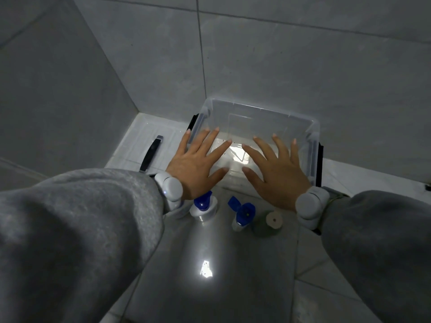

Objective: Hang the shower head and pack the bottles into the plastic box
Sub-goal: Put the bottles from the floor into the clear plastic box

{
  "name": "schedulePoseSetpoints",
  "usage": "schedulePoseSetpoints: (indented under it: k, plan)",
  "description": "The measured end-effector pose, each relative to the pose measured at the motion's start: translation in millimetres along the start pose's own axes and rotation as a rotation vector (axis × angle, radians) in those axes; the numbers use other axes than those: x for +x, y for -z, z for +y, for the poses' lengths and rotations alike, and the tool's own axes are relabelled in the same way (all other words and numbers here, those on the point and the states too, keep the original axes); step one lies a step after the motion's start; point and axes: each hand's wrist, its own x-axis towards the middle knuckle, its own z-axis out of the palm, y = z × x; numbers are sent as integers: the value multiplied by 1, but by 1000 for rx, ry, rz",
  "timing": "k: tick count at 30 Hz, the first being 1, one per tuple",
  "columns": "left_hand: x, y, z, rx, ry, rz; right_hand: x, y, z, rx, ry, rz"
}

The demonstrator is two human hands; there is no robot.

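Note:
A clear plastic box (261,113) with black side clips stands open on the floor against the tiled wall, with nothing visible inside. My left hand (198,164) and my right hand (275,169) hover flat over its near half, fingers spread, holding nothing. Just in front of the box stand three bottles: a white bottle with a blue pump top (204,205), a smaller bottle with an open blue flip cap (242,213), and a dark green bottle with a pale round cap (268,223). The shower head is not in view.
The box's clear lid with a black handle (151,152) lies on the floor to the left, in the corner. Grey tiled walls close off the back and left. A bright light reflection (206,269) marks the wet-looking floor in front.

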Motion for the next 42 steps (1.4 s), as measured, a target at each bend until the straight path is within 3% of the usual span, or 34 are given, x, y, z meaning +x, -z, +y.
schedulePoseSetpoints:
  k: [7, 12, 19, 37, 42]
  plan:
    - [-16, 7, 5, 30, -121, 17, -20, 6, 13, 21, 198, -16]
    - [-33, 6, 3, 100, -258, 21, -27, 13, 19, -46, 464, -84]
    - [-41, 6, -2, 126, -262, 22, -27, 9, -1, -162, 722, -101]
    - [-41, -1, 1, 127, -274, 32, -41, -15, -4, -181, 674, 79]
    - [-41, -2, 4, 132, -268, 32, -41, -12, -4, -184, 677, -17]
